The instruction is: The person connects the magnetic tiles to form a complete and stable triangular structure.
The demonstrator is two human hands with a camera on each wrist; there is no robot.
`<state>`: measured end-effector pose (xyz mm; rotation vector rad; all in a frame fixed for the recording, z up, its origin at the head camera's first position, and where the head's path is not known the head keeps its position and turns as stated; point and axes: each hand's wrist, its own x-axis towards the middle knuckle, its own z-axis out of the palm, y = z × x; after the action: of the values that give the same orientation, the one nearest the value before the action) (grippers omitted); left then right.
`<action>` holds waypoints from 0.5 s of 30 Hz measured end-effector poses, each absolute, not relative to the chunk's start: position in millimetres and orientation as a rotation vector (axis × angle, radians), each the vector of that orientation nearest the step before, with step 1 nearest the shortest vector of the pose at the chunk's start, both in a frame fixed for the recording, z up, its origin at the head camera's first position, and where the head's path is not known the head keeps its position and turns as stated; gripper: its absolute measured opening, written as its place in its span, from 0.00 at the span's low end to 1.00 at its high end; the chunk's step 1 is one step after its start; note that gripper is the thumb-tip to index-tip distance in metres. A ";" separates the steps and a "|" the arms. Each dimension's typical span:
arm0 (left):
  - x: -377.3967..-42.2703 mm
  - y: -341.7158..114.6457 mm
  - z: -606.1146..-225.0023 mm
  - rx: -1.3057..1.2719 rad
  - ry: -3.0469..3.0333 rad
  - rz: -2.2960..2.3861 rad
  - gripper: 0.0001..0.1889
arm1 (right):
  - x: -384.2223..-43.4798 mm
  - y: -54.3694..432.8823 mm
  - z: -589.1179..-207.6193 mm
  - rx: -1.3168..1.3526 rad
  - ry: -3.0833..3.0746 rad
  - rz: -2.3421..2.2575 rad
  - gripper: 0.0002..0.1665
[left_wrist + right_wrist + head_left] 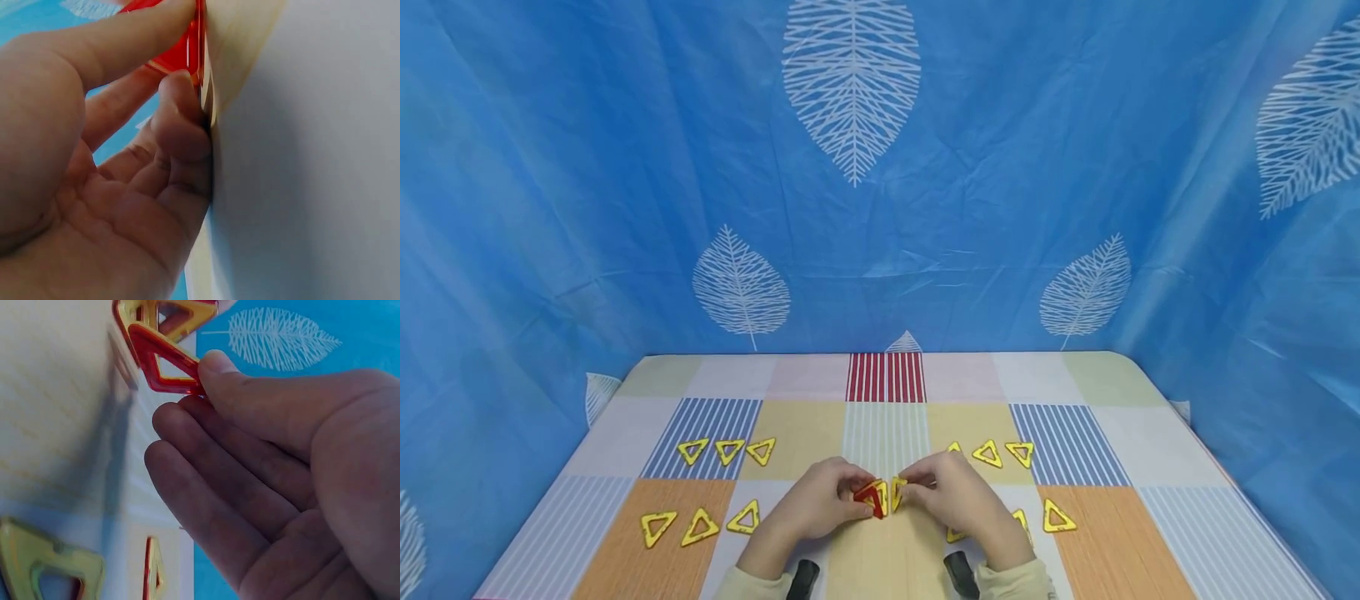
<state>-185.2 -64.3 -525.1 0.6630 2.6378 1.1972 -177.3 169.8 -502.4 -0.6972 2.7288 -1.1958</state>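
Note:
At the middle of the table, my left hand (823, 500) pinches a red triangular magnetic tile (867, 498) between thumb and fingers. Yellow tile frames show right beside it. In the left wrist view the red tile (178, 56) stands on edge by the cloth, partly behind the fingers. Facing it, my right hand (951, 492) pinches a yellow-faced triangular tile (897, 493). The right wrist view shows that tile's red side (147, 356) at the thumb tip, overlapping tiles beyond it. The other right fingers extend below the tile.
Several yellow triangular tiles lie in two rows at left, such as one tile (700, 527). More lie at right, including a tile (1058, 517); my right hand and arm partly hide some. A patchwork cloth (1180, 533) covers the table. Blue leaf-patterned curtains (962, 208) surround it.

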 end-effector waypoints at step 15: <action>-184.0 -63.0 -525.0 0.668 2.636 1.209 0.18 | -179.6 155.0 -516.0 -0.781 2.644 -1.288 0.10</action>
<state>-184.0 -63.0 -525.0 0.6681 2.6360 1.2089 -179.6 155.0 -516.0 -0.7805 2.6443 -1.2876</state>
